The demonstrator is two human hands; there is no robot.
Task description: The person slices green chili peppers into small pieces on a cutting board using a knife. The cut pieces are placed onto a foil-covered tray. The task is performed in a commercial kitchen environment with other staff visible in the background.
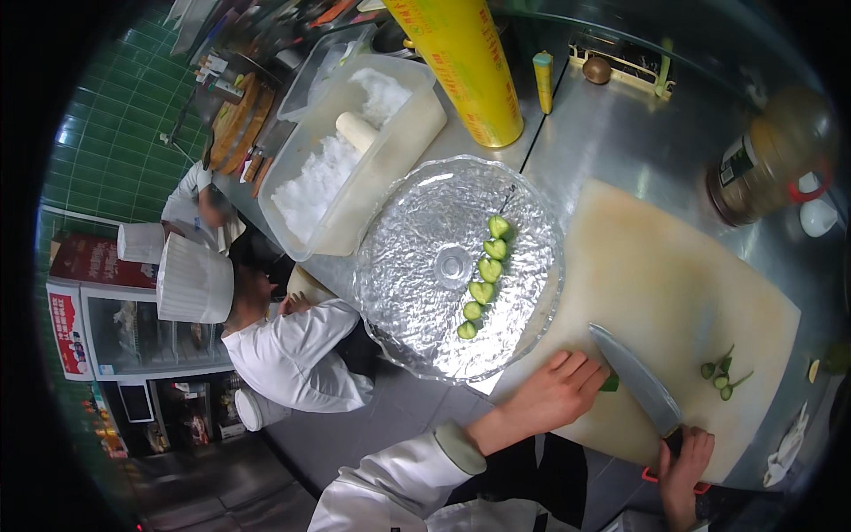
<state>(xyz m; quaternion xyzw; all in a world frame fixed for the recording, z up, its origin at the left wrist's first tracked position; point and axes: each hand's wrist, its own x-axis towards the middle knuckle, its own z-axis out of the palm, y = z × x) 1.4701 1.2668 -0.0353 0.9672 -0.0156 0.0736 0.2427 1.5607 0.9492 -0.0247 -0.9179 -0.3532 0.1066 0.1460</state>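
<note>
My left hand (557, 391) rests at the near left edge of a white cutting board (671, 272), fingers curled over a dark green cucumber piece (609, 382) that shows only in part. A kitchen knife (638, 379) is gripped by its dark handle in my right hand (688, 455); its blade slants across the board, tip up and left, beside the cucumber piece. Left of the board stands a clear scalloped glass plate (412, 213), slightly overlapping it. Several heart-shaped cucumber pieces (490, 270) form a row on the plate. Small cucumber offcuts with stems (721, 381) lie on the board's right part.
Behind the plate sit a plastic tub of ice (405, 166) and a tall yellow cling-film roll (475, 80). A yellow-handled tool (544, 83) lies beyond. At the right are a large brown jug (764, 159) and a crumpled cloth (786, 445). Two people in white work at the left.
</note>
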